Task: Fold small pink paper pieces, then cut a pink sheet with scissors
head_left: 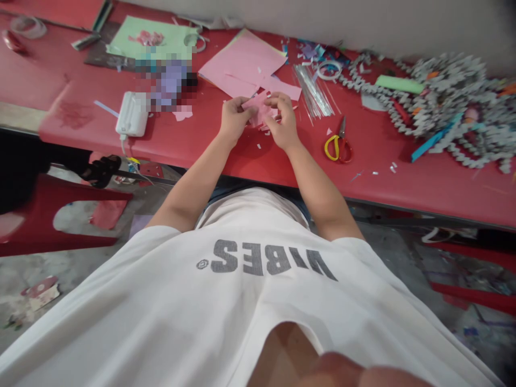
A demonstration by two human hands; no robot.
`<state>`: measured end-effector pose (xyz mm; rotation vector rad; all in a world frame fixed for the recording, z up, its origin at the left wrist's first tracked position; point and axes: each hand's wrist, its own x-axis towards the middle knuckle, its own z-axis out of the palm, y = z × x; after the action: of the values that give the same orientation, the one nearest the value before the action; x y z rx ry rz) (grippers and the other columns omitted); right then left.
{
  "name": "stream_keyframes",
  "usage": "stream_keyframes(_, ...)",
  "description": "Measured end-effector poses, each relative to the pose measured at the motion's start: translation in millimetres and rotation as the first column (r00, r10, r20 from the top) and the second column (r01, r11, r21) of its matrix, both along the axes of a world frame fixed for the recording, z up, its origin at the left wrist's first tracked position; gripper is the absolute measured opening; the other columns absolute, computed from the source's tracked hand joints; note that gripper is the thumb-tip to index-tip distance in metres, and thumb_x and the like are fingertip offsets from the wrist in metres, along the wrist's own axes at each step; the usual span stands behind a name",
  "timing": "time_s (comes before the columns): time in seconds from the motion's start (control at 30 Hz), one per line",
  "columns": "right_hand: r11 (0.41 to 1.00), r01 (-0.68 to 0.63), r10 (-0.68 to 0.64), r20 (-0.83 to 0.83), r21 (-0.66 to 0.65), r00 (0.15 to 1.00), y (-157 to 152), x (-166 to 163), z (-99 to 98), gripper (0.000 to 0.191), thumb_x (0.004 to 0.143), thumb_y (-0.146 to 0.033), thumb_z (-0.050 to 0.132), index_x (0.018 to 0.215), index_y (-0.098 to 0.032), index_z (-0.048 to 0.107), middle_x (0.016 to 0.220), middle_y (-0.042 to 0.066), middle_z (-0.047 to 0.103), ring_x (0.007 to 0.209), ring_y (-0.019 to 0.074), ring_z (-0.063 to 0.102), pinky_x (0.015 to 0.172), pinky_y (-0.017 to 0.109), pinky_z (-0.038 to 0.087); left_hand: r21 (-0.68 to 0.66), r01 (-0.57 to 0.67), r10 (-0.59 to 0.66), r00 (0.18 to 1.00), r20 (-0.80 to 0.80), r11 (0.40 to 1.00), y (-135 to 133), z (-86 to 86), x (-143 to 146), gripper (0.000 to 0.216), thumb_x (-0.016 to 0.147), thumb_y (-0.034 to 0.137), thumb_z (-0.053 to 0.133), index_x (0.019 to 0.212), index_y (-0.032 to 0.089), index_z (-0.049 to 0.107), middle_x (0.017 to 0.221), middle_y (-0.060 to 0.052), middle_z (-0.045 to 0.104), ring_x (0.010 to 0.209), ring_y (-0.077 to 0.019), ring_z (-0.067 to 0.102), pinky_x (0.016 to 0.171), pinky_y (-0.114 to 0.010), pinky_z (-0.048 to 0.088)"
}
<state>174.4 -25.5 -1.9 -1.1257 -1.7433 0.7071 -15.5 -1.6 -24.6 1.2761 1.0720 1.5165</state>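
Paper piece [258, 110], pink, is positioned between the two hands, over the counter [181, 142]. Left hand [235, 119]: thumb and fingers pinch one side of the piece. Right hand [285, 121]: thumb and fingers pinch the opposite side. Status, as judged: some cutting appears complete, since small pink pieces [148, 38] lie on the green sheet [127, 33]. Work on the held piece appears unfinished. Larger pink sheets [237, 62] lie beyond the hands, available as stock; scissors [339, 146] lie unheld to the right.
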Motion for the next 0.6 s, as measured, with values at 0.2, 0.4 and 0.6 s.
stream_keyframes(0.2,0.999,-0.030,0.027,-0.073,-0.042,0.997,15.3,2.0,-12.9,0.081,0.093,-0.109,0.052,0.113,-0.034,0.076,0.119,0.007,0.085,0.133,0.0308,0.073,0.119,0.054,0.059,-0.007,-0.001,0.001,0.999,-0.048,1.000,1.7,-2.2,-0.5,0.025,0.091,0.039,0.096,0.090,0.027,0.074,0.074,0.001,0.073,0.078,-0.0185,0.075,0.071,-0.033,0.059)
stream_keyframes(0.4,0.998,-0.056,0.055,-0.075,-0.002,0.996,23.4,4.2,-26.4,0.072,0.100,-0.097,0.059,0.124,-0.032,0.079,0.134,0.010,0.083,0.129,0.0336,0.079,0.119,0.057,0.065,0.049,0.017,-0.014,0.998,-0.060,0.999,6.9,-8.3,-1.0,0.020,0.088,0.027,0.091,0.092,0.026,0.072,0.076,0.000,0.067,0.069,-0.0192,0.066,0.075,-0.036,0.057)
stream_keyframes(0.6,0.992,-0.082,0.096,-0.143,0.100,0.985,39.4,6.8,-44.8,0.072,0.093,-0.100,0.068,0.120,-0.035,0.082,0.133,0.008,0.081,0.127,0.0327,0.079,0.116,0.054,0.067,0.056,-0.038,0.043,0.995,-0.094,0.998,7.0,-7.7,0.9,0.026,0.088,0.038,0.093,0.091,0.026,0.070,0.075,0.001,0.066,0.071,-0.0185,0.065,0.071,-0.035,0.052)
